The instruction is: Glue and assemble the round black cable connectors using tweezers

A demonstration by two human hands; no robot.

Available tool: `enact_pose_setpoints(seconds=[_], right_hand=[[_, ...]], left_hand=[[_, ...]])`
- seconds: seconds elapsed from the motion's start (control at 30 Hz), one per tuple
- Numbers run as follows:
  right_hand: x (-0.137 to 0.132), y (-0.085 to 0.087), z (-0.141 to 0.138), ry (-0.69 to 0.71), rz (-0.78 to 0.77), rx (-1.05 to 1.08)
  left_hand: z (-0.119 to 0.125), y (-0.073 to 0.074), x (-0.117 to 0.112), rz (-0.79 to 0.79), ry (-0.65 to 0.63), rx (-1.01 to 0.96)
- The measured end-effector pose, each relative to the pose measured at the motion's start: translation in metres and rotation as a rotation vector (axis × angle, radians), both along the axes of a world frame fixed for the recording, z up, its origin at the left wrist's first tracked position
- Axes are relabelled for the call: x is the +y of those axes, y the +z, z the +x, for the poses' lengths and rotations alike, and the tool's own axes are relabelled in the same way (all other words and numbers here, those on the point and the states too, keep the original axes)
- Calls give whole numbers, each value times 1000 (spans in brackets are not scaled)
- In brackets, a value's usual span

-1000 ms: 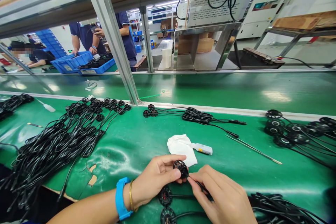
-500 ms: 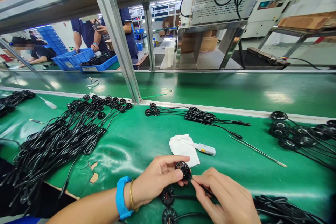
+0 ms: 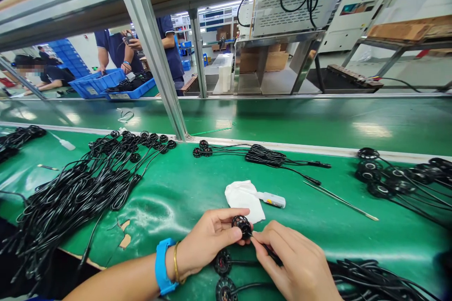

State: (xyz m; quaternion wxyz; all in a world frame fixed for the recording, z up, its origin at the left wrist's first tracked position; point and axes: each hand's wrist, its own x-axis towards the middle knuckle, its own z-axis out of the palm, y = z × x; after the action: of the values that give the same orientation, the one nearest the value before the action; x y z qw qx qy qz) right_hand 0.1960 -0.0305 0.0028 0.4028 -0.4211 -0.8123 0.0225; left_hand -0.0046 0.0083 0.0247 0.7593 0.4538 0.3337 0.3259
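Note:
Between the thumb and fingers of my left hand (image 3: 212,240) is a round black slotted housing (image 3: 242,225) with a cable coming out of its side. My right hand (image 3: 293,256) pinches that black cable (image 3: 271,253) close to where it meets the housing. Below my hands, two more round housings (image 3: 223,262) with cables lie on the green mat (image 3: 197,183). Just beyond my fingers are a crumpled white cloth (image 3: 245,197) and a small clear bottle (image 3: 273,199) touching it.
A large pile of cabled housings (image 3: 88,178) covers the left. A coiled cable bundle (image 3: 266,155) and tweezers (image 3: 341,201) lie farther back. More housings (image 3: 384,174) sit at right. A metal post (image 3: 151,51) rises behind the mat. People stand near blue bins (image 3: 99,82).
The view has shifted slightly, so everything sits a little differently in frame. Both hands keep their hold on the housing and its cable, with only a slight movement of my right hand.

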Motion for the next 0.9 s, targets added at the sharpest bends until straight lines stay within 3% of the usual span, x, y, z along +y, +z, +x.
enact_pose_setpoints(seconds=[0.23, 0.53, 0.8, 0.9], right_hand=[[0, 5, -3, -12, 107, -67], [-1, 2, -5, 53, 36, -27], [-2, 12, -1, 133, -346, 259], [0, 16, -3, 137, -416, 299]], left_hand=[[0, -3, -1, 70, 4, 81], [4, -1, -4, 24, 71, 100], [-3, -2, -4, 71, 8, 41], [-3, 1, -5, 72, 4, 51]])
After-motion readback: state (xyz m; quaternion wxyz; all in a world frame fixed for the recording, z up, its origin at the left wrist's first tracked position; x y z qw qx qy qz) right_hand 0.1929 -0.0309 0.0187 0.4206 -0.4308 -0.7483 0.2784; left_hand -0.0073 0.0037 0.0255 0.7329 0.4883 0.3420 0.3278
